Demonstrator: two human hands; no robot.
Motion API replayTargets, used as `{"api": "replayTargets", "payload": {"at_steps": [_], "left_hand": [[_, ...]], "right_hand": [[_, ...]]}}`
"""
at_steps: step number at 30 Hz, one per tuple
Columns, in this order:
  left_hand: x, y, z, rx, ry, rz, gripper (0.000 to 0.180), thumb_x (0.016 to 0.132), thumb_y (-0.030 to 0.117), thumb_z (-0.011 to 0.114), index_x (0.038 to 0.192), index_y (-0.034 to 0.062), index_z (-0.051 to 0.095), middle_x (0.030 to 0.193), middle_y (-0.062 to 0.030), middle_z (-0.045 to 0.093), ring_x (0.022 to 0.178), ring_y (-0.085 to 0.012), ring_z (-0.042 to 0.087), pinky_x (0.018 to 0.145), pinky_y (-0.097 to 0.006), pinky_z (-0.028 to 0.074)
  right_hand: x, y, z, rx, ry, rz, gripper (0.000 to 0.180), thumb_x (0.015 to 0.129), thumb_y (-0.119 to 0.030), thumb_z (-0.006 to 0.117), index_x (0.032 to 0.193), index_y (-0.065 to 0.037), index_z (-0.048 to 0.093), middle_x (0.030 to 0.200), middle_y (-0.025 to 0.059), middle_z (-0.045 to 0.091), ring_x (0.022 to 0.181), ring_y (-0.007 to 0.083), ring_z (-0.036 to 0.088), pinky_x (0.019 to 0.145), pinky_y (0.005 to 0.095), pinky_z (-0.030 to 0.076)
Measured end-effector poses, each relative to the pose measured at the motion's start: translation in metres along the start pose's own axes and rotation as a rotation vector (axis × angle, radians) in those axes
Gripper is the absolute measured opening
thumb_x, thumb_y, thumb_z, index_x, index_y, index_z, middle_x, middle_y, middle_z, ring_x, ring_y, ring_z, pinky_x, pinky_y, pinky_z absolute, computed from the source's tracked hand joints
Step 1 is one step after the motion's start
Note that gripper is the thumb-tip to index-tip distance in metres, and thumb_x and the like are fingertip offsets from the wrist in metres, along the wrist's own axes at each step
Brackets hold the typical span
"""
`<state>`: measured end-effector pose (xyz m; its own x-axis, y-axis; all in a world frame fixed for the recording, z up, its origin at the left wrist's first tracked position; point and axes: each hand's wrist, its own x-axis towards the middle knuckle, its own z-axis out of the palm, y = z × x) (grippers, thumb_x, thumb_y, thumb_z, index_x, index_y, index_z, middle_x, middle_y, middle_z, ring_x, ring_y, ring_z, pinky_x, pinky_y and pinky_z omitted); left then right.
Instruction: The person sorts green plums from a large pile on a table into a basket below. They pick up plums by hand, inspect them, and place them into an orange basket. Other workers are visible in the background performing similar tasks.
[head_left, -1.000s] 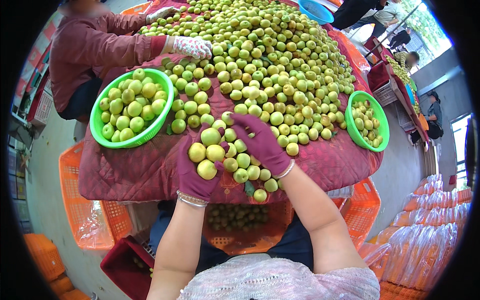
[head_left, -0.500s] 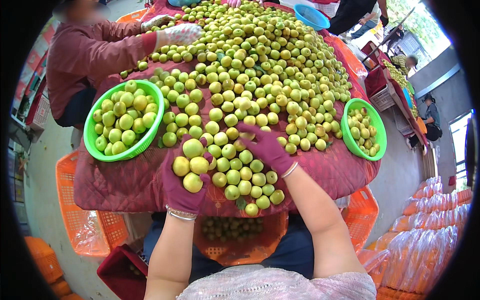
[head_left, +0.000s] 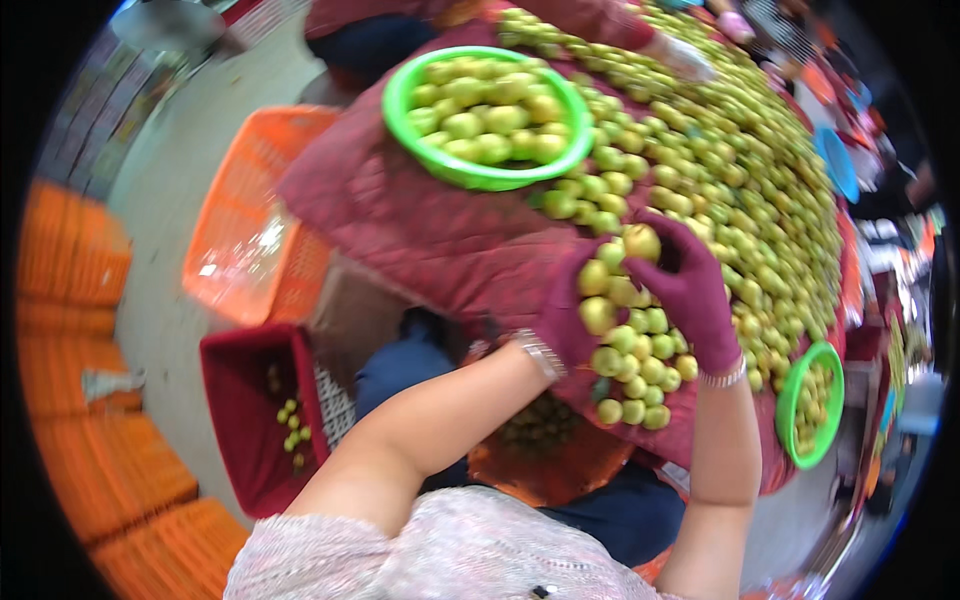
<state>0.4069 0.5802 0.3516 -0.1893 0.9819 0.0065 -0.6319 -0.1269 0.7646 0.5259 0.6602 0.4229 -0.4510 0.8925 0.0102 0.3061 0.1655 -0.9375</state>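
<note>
My left hand point(head_left: 566, 312), in a maroon glove, cups several round yellow-green fruits point(head_left: 597, 316) against its palm. My right hand point(head_left: 697, 290), gloved alike, meets it over the table edge, its thumb and fingers closed round one more fruit point(head_left: 641, 241). Below the hands a small group of fruits point(head_left: 636, 368) lies on the dark red quilted cloth point(head_left: 400, 225). Beyond spreads the large pile point(head_left: 735, 190). To the left of the pile stands a bright green basket point(head_left: 500, 182) with fruits in it. Motion blurs part of the picture.
At right, another green basket point(head_left: 786, 415) holds fruits. An orange crate point(head_left: 240, 190) and a red-lined crate point(head_left: 240, 385) with a few fruits stand on the floor at left, beside stacked orange crates point(head_left: 90, 320). A co-worker's gloved hand point(head_left: 688, 58) is over the pile.
The view has swung to the left, bringing the floor crates into sight. My right hand has left the pile, come to my left hand and closed on a fruit.
</note>
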Motion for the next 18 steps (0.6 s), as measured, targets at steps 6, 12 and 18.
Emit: {"api": "replayTargets", "payload": {"at_steps": [6, 12, 18], "left_hand": [[0.014, -0.006, 0.000, -0.746, -0.049, -0.347, 0.034, 0.096, 0.033, 0.044, 0.126, 0.0165, 0.048, 0.123, -0.0036, 0.052, 0.108, -0.0224, 0.057, 0.081, -0.039, 0.054], [0.016, 0.021, -0.003, -0.900, -0.087, -0.375, 0.051, 0.097, 0.047, 0.030, 0.136, 0.0157, 0.038, 0.135, -0.0075, 0.045, 0.123, -0.0301, 0.046, 0.100, -0.050, 0.041], [0.020, 0.007, 0.016, -0.945, -0.150, -0.395, 0.069, 0.094, 0.060, 0.023, 0.142, 0.0127, 0.034, 0.141, -0.0124, 0.040, 0.128, -0.0340, 0.040, 0.107, -0.048, 0.033]], "right_hand": [[-0.047, -0.092, 0.194, 0.131, -0.310, -0.624, 0.058, 0.079, -0.019, 0.072, 0.128, -0.002, 0.047, 0.120, 0.0180, 0.055, 0.106, 0.0320, 0.057, 0.090, 0.0382, 0.046], [-0.060, -0.068, 0.127, -0.053, 0.053, -0.443, 0.048, 0.075, 0.003, 0.067, 0.120, -0.002, 0.052, 0.115, 0.0140, 0.058, 0.108, 0.0304, 0.055, 0.092, 0.0376, 0.045], [-0.077, -0.001, 0.042, 0.630, 0.613, 0.120, 0.040, 0.094, -0.013, 0.051, 0.133, -0.006, 0.043, 0.128, 0.0072, 0.051, 0.117, 0.0199, 0.051, 0.098, 0.0352, 0.042]]}}
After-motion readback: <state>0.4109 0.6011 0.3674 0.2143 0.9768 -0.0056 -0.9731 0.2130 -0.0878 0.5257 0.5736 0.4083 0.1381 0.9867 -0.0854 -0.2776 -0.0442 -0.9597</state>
